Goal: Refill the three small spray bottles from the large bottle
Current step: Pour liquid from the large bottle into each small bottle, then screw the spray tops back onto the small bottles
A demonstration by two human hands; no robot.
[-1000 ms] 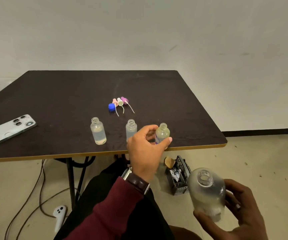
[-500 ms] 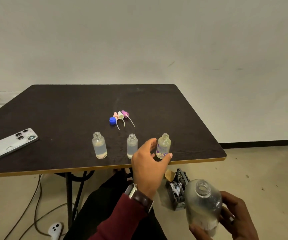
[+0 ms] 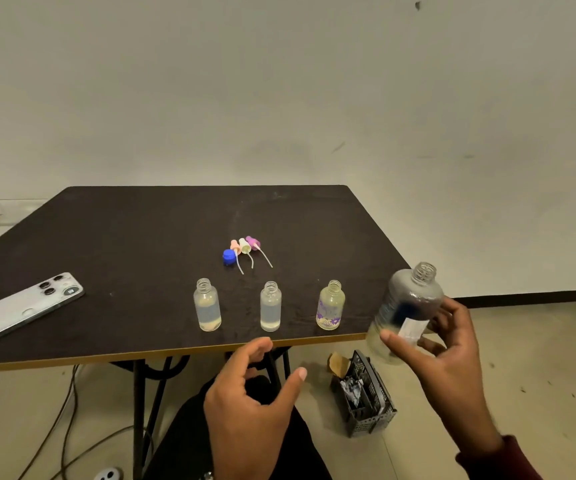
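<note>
Three small uncapped spray bottles stand in a row near the front edge of the dark table (image 3: 141, 237): the left one (image 3: 207, 310), the middle one (image 3: 270, 307) and the right one (image 3: 330, 305) with purple flowers. All hold some clear liquid. My right hand (image 3: 442, 348) grips the large open bottle (image 3: 406, 306), held upright-tilted just off the table's right front corner. My left hand (image 3: 252, 393) hovers below the table edge, fingers loosely curled, holding nothing. Three spray heads (image 3: 245, 245) and a blue cap (image 3: 228, 256) lie behind the bottles.
A white phone (image 3: 20, 310) lies at the table's left. On the floor to the right stands a grey slotted basket (image 3: 366, 393). Cables (image 3: 65, 420) and a white controller (image 3: 108, 474) lie on the floor under the table's left side.
My left hand let go of the flowered bottle and drew back below the table edge. My right hand lifted the large bottle up to table height at the right corner.
</note>
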